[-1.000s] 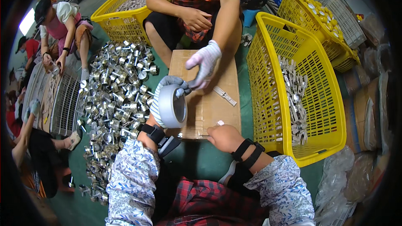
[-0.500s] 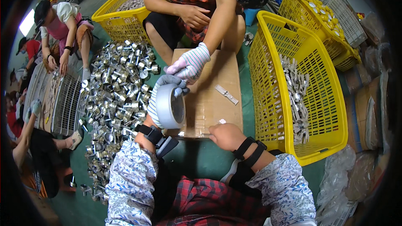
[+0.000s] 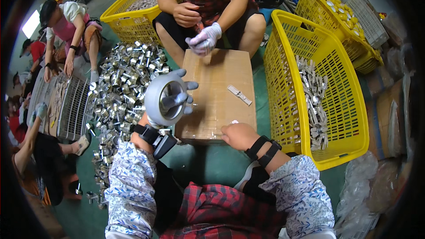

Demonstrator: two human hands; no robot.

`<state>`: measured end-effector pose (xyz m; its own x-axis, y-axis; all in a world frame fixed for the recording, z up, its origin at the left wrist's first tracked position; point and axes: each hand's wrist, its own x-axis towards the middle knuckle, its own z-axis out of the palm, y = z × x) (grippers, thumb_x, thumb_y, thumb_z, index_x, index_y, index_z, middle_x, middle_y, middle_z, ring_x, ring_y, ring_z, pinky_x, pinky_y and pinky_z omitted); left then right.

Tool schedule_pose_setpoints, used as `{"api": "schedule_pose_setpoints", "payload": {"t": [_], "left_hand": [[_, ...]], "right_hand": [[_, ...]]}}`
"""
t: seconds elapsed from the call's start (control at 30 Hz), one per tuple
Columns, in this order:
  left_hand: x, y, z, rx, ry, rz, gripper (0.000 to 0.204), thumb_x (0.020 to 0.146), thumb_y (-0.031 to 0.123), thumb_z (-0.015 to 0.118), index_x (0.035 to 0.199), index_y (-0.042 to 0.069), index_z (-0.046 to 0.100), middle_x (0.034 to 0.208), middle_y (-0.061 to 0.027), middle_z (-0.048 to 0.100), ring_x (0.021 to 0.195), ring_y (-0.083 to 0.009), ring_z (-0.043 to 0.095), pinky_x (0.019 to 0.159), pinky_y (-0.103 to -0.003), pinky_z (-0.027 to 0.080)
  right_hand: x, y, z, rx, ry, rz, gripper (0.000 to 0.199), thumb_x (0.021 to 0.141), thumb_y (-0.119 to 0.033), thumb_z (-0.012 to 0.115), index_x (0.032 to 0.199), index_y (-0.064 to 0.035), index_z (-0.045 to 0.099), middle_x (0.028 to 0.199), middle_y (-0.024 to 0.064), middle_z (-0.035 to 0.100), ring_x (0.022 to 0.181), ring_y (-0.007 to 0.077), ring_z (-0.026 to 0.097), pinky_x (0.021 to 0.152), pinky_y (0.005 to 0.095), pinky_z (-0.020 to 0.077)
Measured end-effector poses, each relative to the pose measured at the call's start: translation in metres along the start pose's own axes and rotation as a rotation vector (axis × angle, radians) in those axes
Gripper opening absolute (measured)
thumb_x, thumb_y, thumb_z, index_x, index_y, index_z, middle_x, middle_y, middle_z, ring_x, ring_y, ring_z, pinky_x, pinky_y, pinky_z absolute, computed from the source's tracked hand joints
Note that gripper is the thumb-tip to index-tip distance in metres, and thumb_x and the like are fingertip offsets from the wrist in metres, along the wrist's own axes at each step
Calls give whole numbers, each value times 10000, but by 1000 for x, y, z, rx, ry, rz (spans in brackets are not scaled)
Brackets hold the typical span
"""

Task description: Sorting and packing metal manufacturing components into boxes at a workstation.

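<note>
My left hand point(image 3: 173, 102), in a striped glove with grey fingertips, holds a wide grey ring like a roll of tape point(image 3: 152, 99). Some gloved fingers show through its hole, and others spread past its right side. My bare right hand point(image 3: 240, 140) rests at the near edge of a cardboard box point(image 3: 212, 119), its fingers curled; what they hold, if anything, is hidden. On the box lies a flat, long metal piece point(image 3: 239, 95). Across from me, a co-worker's gloved hand point(image 3: 204, 40) hovers over the box's far edge, beside their bare hand.
A heap of shiny metal cups with stems point(image 3: 126, 77) covers the floor at left. To the right stands a yellow basket point(image 3: 318, 161) with metal pieces inside. Another yellow basket point(image 3: 133, 15) is at the back left. Other people work around a grey crate point(image 3: 73, 115).
My left hand has moved left, away from the co-worker's gloved hand, turning the ring so its hole shows. The co-worker's gloved hand has drawn back. My right hand stays at the box edge.
</note>
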<state>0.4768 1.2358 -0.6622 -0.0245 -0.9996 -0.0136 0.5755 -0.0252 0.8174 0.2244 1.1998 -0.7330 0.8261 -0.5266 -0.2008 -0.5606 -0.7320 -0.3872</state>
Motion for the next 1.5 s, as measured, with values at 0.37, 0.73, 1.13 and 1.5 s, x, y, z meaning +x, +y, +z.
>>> {"api": "schedule_pose_setpoints", "payload": {"t": [0.37,0.73,1.13,1.5], "left_hand": [[-119,-31,-27,149,-10,-375,656,770,153,670,1307,163,294,1116,-189,529,849,-289,595,591,-414,541],[-166,-186,-66,511,192,-133,475,678,-32,452,1138,68,515,1029,-65,572,990,-157,512,875,-262,396],[-173,-183,-31,808,153,-93,414,723,62,537,1137,47,528,1026,-119,615,947,-207,594,844,-305,458],[-170,-177,-30,950,99,-125,453,734,64,501,1184,99,541,986,-119,618,875,-208,604,793,-308,463]], "right_hand": [[-18,-13,9,-156,10,36,207,798,-239,563,856,-45,609,783,176,630,770,342,612,688,446,481],[-35,-16,2,-122,71,71,205,817,-238,546,820,-36,575,765,173,611,766,361,587,675,461,457],[-27,-13,6,-160,85,2,193,798,-227,563,780,-36,587,749,157,616,743,348,593,660,450,466],[-19,-11,7,-162,40,24,187,787,-225,579,777,-40,603,738,159,620,724,337,603,649,446,476]]}}
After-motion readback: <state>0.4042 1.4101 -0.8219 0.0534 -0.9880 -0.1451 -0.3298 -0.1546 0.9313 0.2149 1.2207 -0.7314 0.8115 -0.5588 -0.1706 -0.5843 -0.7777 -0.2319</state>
